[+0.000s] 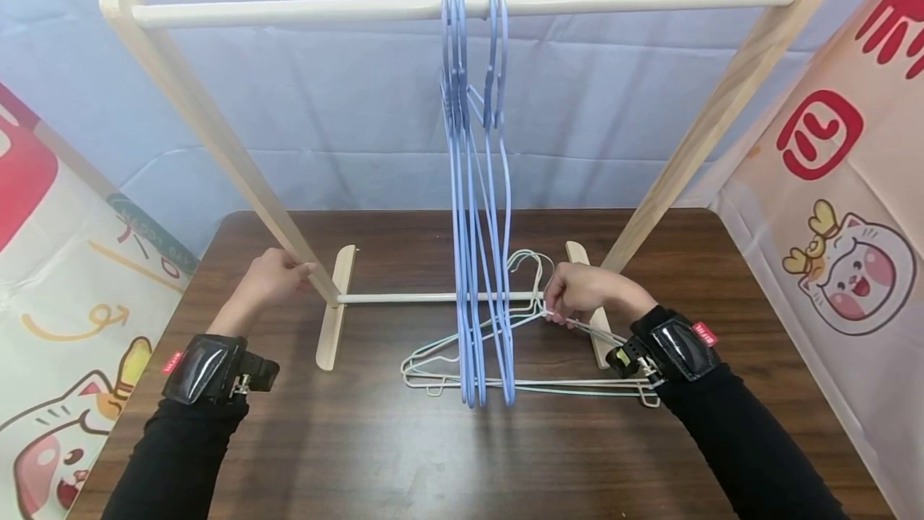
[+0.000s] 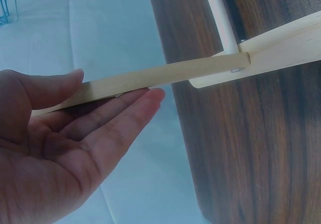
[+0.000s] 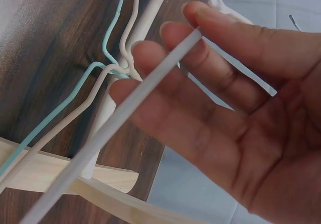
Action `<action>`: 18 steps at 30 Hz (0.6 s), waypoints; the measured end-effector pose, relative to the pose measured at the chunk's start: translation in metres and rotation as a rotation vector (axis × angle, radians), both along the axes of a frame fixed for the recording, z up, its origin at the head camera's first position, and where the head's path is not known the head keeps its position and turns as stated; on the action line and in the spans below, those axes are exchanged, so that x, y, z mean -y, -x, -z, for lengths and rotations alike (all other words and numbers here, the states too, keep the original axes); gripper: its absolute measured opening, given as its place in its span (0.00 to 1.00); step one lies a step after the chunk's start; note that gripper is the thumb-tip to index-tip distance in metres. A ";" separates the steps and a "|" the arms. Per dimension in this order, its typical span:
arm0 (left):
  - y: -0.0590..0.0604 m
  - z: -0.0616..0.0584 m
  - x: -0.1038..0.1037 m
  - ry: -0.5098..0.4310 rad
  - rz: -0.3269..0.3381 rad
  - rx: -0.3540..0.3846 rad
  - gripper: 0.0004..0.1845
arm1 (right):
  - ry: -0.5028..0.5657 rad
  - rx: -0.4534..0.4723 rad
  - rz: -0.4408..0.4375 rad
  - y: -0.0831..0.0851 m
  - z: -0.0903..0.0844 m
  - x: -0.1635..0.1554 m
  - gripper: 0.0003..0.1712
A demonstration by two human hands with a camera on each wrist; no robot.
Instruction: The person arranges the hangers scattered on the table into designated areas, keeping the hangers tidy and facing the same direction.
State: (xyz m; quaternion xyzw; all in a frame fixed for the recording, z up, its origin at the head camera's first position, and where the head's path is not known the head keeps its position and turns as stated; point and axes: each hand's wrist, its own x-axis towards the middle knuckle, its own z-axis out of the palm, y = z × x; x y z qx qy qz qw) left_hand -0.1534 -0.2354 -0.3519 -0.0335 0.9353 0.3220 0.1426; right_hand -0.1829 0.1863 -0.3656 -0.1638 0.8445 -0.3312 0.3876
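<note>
My left hand (image 1: 270, 279) holds the left wooden post (image 1: 216, 131) of a clothes rack low down. In the left wrist view the thumb lies on one side of the post (image 2: 165, 74) and the fingers on the other. At the lower right, my right hand (image 1: 588, 289) pinches a white hanger (image 3: 125, 106) near its neck, between thumb and fingers. A pale green hanger (image 3: 45, 116) and a beige hanger (image 3: 65, 123) lie beside it. Several blue hangers (image 1: 455, 103) hang from the rack's white top rail (image 1: 303, 11), partly in front of the lying hangers.
Behind the hangers runs the rack's lower white bar (image 1: 397, 298), joining a left wooden foot (image 1: 336, 308) and a right foot (image 1: 601, 335). The rack stands on a dark wooden table (image 1: 375, 456). A pale blue cloth (image 1: 325, 119) hangs behind, with printed cloths at both sides.
</note>
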 end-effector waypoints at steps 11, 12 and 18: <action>0.000 0.000 0.000 -0.001 0.002 0.001 0.20 | -0.012 0.004 -0.029 -0.001 -0.006 -0.002 0.10; 0.000 0.000 0.000 0.000 0.002 0.001 0.20 | -0.015 -0.002 -0.026 -0.001 -0.006 -0.002 0.10; 0.000 -0.001 0.000 0.001 0.003 -0.003 0.20 | 0.007 -0.015 -0.043 0.000 -0.008 -0.003 0.10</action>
